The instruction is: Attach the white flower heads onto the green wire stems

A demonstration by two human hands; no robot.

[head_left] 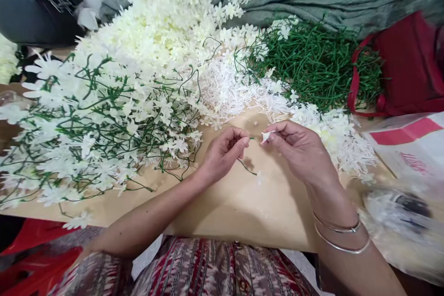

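Observation:
My left hand (224,152) is closed in a pinch on a thin green wire stem (247,166) that trails down over the tan table (243,208). My right hand (300,148) pinches a small white plastic flower (265,136) right at the stem's upper tip. The two hands nearly meet above the table's middle. Two thin bangles sit on my right wrist.
Finished white flower sprigs on green stems (97,129) cover the left. A heap of loose cream blossoms (163,32) lies behind, white stamen pieces (229,88) in the centre, bare green stems (312,64) at back right, a red bag (409,64) and plastic bags (405,222) right.

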